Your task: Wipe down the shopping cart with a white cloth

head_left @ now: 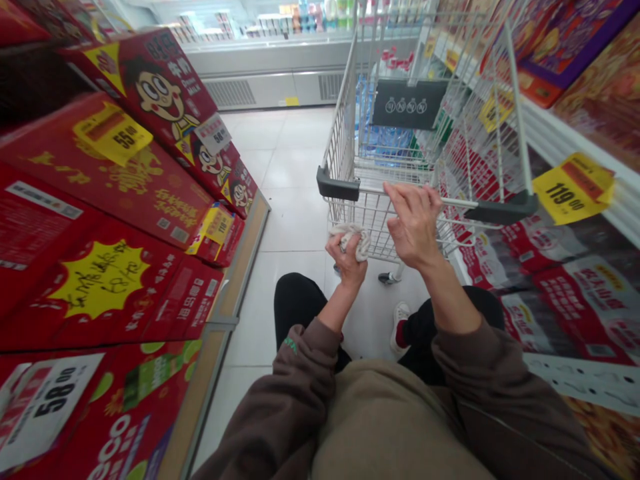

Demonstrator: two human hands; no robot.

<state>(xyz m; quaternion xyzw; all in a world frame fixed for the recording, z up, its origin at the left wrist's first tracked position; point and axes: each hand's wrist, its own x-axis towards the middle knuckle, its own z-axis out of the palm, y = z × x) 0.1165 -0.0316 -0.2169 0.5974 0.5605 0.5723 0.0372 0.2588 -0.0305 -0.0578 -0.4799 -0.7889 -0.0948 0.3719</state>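
A wire shopping cart point(340, 123) stands in front of me, with a thin metal handle bar point(457, 201) capped in dark grey at both ends. My right hand point(415, 227) grips the middle of that bar, its fingertips on top. Bunched in my closed left hand point(349, 261) is a crumpled off-white cloth point(361, 243), held just below the bar and apart from it. A dark grey panel point(407, 105) is fixed at the cart's child-seat part. Behind the wires, blue-tinted plastic bottles point(393, 141) show; whether they lie in the cart is unclear.
Red gift boxes point(150, 180) with yellow price tags are stacked close on the left, on a wood-edged base point(227, 300). Shelves with red-and-white packs point(555, 273) and a price tag point(573, 189) line the right. A refrigerated case point(270, 83) crosses the aisle ahead.
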